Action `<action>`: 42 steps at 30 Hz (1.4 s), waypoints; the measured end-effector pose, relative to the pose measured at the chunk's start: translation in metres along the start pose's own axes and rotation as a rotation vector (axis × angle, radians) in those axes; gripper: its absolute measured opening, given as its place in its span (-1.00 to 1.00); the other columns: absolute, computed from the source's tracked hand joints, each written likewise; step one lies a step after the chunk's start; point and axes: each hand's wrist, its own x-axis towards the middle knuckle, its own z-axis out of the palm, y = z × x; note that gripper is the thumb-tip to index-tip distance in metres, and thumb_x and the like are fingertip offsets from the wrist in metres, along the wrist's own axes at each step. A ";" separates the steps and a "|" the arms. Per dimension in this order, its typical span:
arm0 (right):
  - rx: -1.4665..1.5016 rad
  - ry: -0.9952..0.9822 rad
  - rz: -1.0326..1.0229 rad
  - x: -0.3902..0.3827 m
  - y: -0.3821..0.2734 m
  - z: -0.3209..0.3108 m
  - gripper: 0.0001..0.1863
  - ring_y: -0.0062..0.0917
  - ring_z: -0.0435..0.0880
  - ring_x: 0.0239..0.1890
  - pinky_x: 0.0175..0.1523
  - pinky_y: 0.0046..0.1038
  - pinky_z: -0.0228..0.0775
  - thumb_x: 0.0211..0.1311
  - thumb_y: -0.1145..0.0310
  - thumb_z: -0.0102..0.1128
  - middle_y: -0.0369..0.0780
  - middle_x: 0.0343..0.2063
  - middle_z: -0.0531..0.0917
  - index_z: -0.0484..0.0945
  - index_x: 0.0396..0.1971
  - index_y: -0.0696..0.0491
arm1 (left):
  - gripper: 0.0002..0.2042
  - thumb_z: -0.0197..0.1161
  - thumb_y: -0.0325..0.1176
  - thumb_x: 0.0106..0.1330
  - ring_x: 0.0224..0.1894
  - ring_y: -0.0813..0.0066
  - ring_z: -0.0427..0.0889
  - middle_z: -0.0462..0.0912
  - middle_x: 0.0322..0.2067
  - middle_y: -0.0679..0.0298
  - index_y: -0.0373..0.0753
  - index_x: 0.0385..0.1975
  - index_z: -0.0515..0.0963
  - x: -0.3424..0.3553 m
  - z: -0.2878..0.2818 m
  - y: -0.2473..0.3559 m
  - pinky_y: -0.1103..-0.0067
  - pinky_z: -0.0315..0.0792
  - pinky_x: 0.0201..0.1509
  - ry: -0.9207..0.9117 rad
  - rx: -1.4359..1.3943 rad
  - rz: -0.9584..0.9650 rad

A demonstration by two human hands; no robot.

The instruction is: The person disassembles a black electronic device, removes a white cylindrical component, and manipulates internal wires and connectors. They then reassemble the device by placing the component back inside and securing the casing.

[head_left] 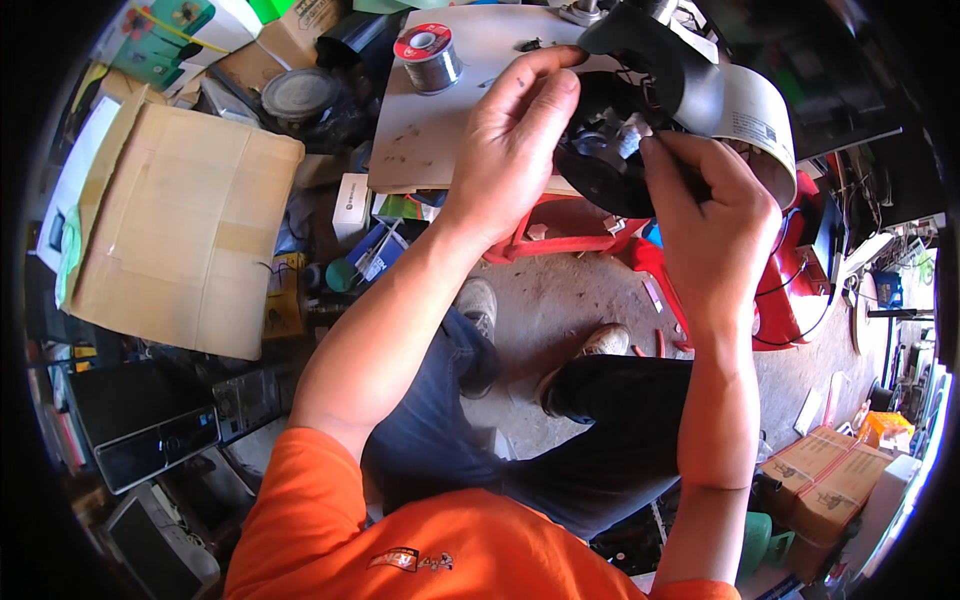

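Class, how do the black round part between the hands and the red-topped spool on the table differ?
Colour: the round part is black; the spool has a red top and silvery windings.
Place: the round part is between the left hand and right hand; the spool stands on the table.
Size: the round part looks larger than the spool.
Both look rounded.

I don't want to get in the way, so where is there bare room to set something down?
The tabletop, smudged but bare between spool and near edge, left of the left hand; also floor between shoes and red plastic. Crowded: around the right hand, black housing and white cylinder.
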 end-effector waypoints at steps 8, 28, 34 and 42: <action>0.241 0.003 -0.151 -0.002 -0.005 0.013 -0.85 -0.49 0.64 -0.55 -0.36 -0.52 0.47 0.09 0.50 0.39 -0.19 -0.55 0.67 0.70 -0.31 0.16 | -0.67 0.01 -0.30 0.52 -0.06 0.65 0.57 0.57 0.01 0.31 -0.21 0.21 0.41 -0.003 -0.001 0.012 0.66 0.58 -0.08 -0.075 0.118 -0.096; 0.243 -0.121 0.252 0.022 0.023 -0.017 -0.13 -0.58 0.60 -0.23 -0.20 -0.63 0.40 0.04 -0.12 0.46 -0.16 -0.20 0.63 0.40 0.20 0.19 | -0.73 0.07 -0.37 0.49 -0.41 0.88 0.32 0.49 -0.37 0.54 -0.28 0.11 0.50 -0.001 0.001 0.006 0.84 0.26 -0.36 -0.102 0.011 -0.047; 0.261 -0.127 0.350 0.033 0.023 -0.012 -0.25 -0.69 0.52 -0.37 -0.29 -0.68 0.31 0.07 0.00 0.44 -0.25 -0.29 0.61 0.42 0.19 0.10 | -0.77 0.08 -0.37 0.49 -0.36 0.84 0.39 0.54 -0.35 0.50 -0.30 0.02 0.54 0.000 -0.001 0.007 0.79 0.33 -0.29 -0.069 0.091 -0.034; 0.310 0.022 0.275 0.024 0.019 0.001 -0.19 -0.70 0.54 -0.36 -0.30 -0.72 0.34 0.05 0.09 0.43 -0.25 -0.32 0.60 0.35 0.28 0.13 | -0.82 0.11 -0.34 0.46 -0.43 0.82 0.38 0.53 -0.45 0.48 -0.31 -0.17 0.56 0.000 0.001 0.008 0.76 0.28 -0.38 -0.024 0.187 0.018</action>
